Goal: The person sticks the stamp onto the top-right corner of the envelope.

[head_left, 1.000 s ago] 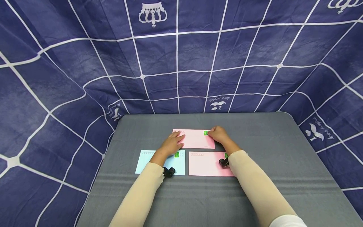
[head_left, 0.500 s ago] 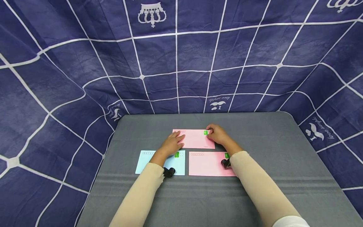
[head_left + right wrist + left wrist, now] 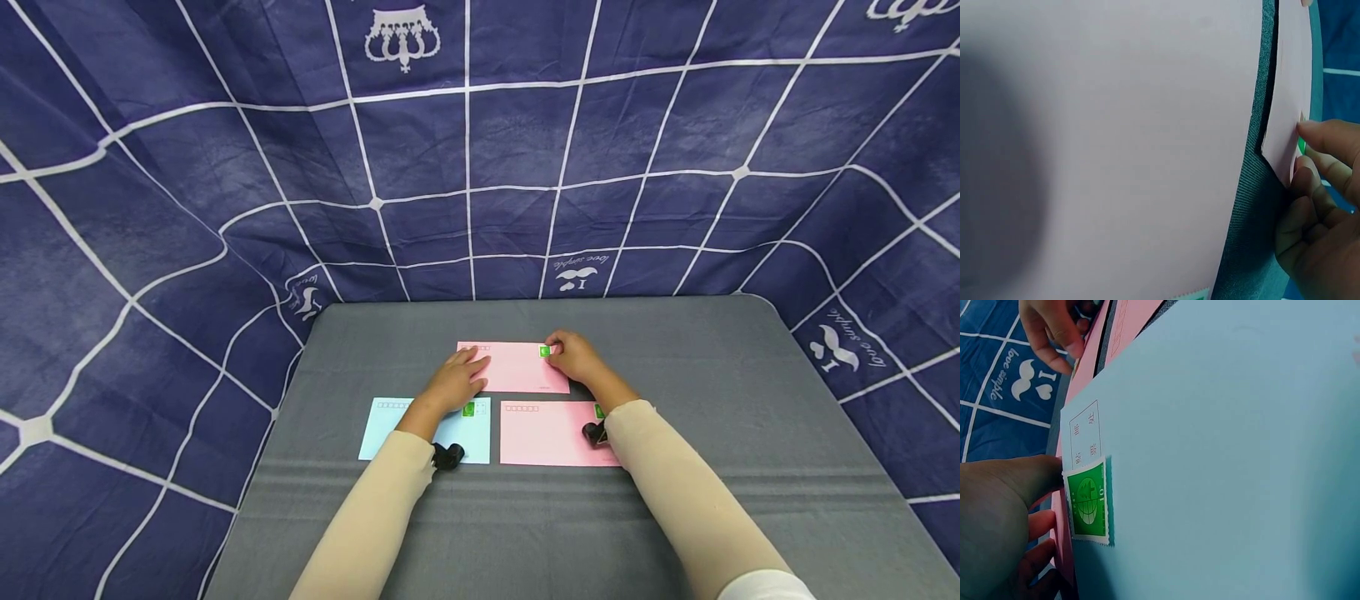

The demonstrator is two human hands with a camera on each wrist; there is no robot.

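A pink envelope lies at the back of the two others on the grey table. My left hand rests on its left part, fingers spread over the paper. At its upper right corner is a green postage stamp, with my right hand there. In the right wrist view the thumb and forefinger pinch at the stamp, covering part of it. Nearer me lie a light blue envelope, under my left forearm, and a second pink envelope, partly hidden by my right forearm.
Both nearer envelopes bear green stamps, seen closely on the blue one as a globe stamp. A grey cloth covers the table. A blue curtain with white lines surrounds its back and sides.
My right forefinger has lifted and stretched out above the stamp, apart from the thumb, and the right forearm has shifted very slightly. The left hand and the envelopes have stayed in place.
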